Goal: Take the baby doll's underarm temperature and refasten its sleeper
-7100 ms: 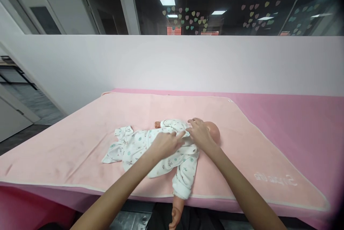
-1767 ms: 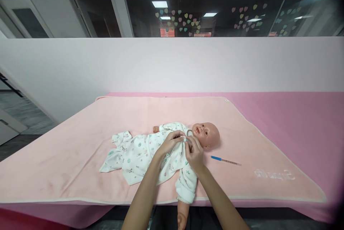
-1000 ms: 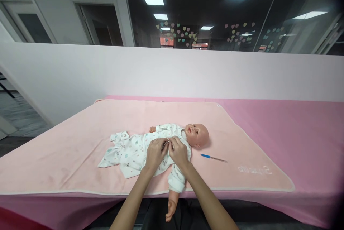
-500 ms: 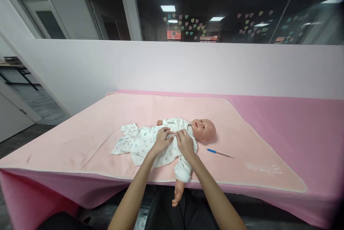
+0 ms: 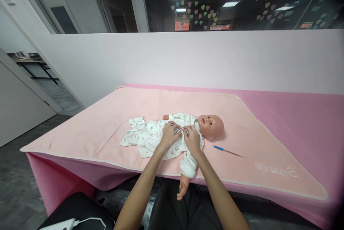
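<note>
A baby doll [image 5: 212, 126] lies on its back on a pale pink blanket [image 5: 107, 129], head to the right. It wears a white printed romper [image 5: 147, 137]. My left hand [image 5: 168, 135] and my right hand [image 5: 192, 137] meet on the doll's chest, each pinching the romper's front edge between the fingertips. One doll arm hangs over the table's near edge, its bare hand [image 5: 182, 188] showing below the sleeve.
A thin stick with a blue end [image 5: 228, 150] lies on the blanket right of the doll. The blanket covers a pink table [image 5: 301, 115] against a white partition wall. A white device with a cable [image 5: 70, 223] sits at the bottom left.
My hands have stayed together on the doll's chest, gripping the romper's front. The camera has shifted, so the table's left corner and the floor now show.
</note>
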{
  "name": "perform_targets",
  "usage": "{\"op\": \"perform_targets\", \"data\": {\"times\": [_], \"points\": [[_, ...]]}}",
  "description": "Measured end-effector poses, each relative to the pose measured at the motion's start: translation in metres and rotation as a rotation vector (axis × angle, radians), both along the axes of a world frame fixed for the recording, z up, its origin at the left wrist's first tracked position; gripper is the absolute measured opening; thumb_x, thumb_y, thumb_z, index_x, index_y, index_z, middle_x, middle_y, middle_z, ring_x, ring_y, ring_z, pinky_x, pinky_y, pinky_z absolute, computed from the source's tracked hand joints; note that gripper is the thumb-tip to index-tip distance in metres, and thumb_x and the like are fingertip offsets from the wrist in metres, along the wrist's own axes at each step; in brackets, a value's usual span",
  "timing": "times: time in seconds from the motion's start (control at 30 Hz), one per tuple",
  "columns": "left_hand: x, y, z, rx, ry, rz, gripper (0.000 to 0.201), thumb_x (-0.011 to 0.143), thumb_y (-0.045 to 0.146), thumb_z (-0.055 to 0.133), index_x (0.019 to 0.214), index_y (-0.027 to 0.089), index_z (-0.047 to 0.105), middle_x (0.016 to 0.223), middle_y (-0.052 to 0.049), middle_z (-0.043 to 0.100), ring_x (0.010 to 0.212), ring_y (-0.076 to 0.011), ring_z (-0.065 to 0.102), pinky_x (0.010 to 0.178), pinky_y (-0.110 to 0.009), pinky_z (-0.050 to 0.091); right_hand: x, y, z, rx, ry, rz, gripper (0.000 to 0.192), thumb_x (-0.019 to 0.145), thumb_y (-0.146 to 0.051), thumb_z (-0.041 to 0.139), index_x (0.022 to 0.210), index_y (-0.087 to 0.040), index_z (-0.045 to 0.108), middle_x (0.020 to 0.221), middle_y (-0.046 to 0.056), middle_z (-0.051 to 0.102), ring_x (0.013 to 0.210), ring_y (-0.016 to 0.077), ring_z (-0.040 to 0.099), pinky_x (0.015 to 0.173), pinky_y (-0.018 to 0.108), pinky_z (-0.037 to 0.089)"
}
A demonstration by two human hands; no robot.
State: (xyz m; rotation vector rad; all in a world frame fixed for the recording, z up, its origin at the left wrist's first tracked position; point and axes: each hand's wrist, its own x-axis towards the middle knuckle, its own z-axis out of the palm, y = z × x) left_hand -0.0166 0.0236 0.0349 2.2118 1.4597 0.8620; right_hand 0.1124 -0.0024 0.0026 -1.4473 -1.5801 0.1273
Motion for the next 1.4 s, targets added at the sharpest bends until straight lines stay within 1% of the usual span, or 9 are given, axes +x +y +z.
{"op": "perform_targets", "data": {"times": [0.1, 0.27, 0.43, 0.6, 0.7, 0.87, 1.07, 1.17, 1.4], "points": [[0.001, 0.002, 0.001, -0.054, 0.008, 0.017, 0.016, 0.076, 0.029, 0.055, 0.087, 0.023, 0.064, 0.107, -0.005, 0.049, 0.105, -0.0253, 0.042, 0.092, -0.044, 0.034, -0.002, -0.001, 0.001, -0.009, 0.003, -0.019, 0.023, 0.088, -0.023, 0.041, 0.091, -0.019, 0.063, 0.091, 0.005, 0.060, 0.083, 0.0163, 0.057, 0.073, 0.026, 0.041], [-0.003, 0.004, 0.002, -0.136, -0.100, -0.035, 0.015, 0.074, 0.031, 0.059, 0.086, 0.024, 0.065, 0.108, -0.004, 0.049, 0.110, -0.0229, 0.042, 0.099, -0.041, 0.031, -0.004, -0.004, 0.004, -0.049, -0.056, -0.062, 0.022, 0.089, -0.023, 0.040, 0.091, -0.020, 0.061, 0.089, 0.004, 0.059, 0.080, 0.0158, 0.056, 0.067, 0.024, 0.039], [-0.005, 0.002, -0.001, -0.063, -0.143, -0.060, 0.012, 0.074, 0.032, 0.061, 0.079, 0.021, 0.064, 0.105, -0.004, 0.048, 0.108, -0.0206, 0.044, 0.100, -0.037, 0.032, -0.004, -0.004, 0.004, -0.067, -0.118, -0.073, 0.021, 0.089, -0.021, 0.039, 0.092, -0.020, 0.061, 0.089, 0.003, 0.059, 0.077, 0.0152, 0.056, 0.064, 0.024, 0.037], [-0.004, -0.002, -0.005, -0.001, -0.113, -0.032, 0.014, 0.075, 0.029, 0.059, 0.085, 0.021, 0.064, 0.113, -0.006, 0.045, 0.113, -0.0220, 0.043, 0.103, -0.039, 0.030, -0.003, -0.003, 0.000, -0.050, -0.082, -0.047, 0.022, 0.090, -0.024, 0.040, 0.095, -0.021, 0.062, 0.091, 0.003, 0.060, 0.081, 0.0152, 0.057, 0.067, 0.024, 0.038], [-0.003, 0.000, -0.006, -0.038, -0.098, -0.030, 0.017, 0.075, 0.028, 0.059, 0.090, 0.021, 0.065, 0.114, -0.007, 0.045, 0.116, -0.0233, 0.040, 0.104, -0.040, 0.029, -0.002, -0.002, -0.002, -0.039, -0.055, -0.040, 0.023, 0.090, -0.026, 0.041, 0.096, -0.022, 0.062, 0.091, 0.002, 0.060, 0.081, 0.0149, 0.058, 0.068, 0.024, 0.039], [-0.001, 0.005, -0.005, -0.119, -0.073, -0.006, 0.015, 0.073, 0.025, 0.060, 0.087, 0.022, 0.067, 0.115, -0.006, 0.047, 0.115, -0.0250, 0.040, 0.103, -0.045, 0.028, -0.002, -0.002, -0.003, -0.022, -0.033, -0.039, 0.021, 0.089, -0.027, 0.043, 0.093, -0.022, 0.064, 0.089, 0.003, 0.060, 0.080, 0.0148, 0.058, 0.068, 0.024, 0.040], [-0.004, 0.003, -0.003, -0.201, -0.134, -0.024, 0.020, 0.075, 0.025, 0.057, 0.094, 0.024, 0.066, 0.119, -0.006, 0.045, 0.117, -0.0232, 0.038, 0.102, -0.040, 0.031, -0.002, -0.002, -0.005, 0.005, 0.027, -0.022, 0.023, 0.089, -0.029, 0.044, 0.092, -0.021, 0.065, 0.087, 0.004, 0.060, 0.078, 0.0148, 0.058, 0.070, 0.024, 0.042], [-0.006, 0.005, -0.002, -0.221, -0.083, -0.060, 0.022, 0.076, 0.025, 0.056, 0.095, 0.024, 0.065, 0.118, -0.006, 0.045, 0.118, -0.0241, 0.037, 0.102, -0.040, 0.031, -0.002, -0.003, -0.005, 0.008, 0.042, -0.006, 0.023, 0.089, -0.029, 0.045, 0.092, -0.021, 0.066, 0.087, 0.004, 0.060, 0.078, 0.0147, 0.058, 0.070, 0.024, 0.042], [-0.001, 0.014, 0.004, -0.207, 0.122, -0.097, 0.016, 0.072, 0.023, 0.056, 0.085, 0.022, 0.067, 0.108, -0.007, 0.048, 0.109, -0.0254, 0.042, 0.099, -0.043, 0.031, -0.001, -0.006, -0.006, 0.029, 0.056, 0.015, 0.021, 0.088, -0.029, 0.048, 0.089, -0.021, 0.067, 0.085, 0.003, 0.060, 0.078, 0.0144, 0.058, 0.070, 0.024, 0.043]]}}
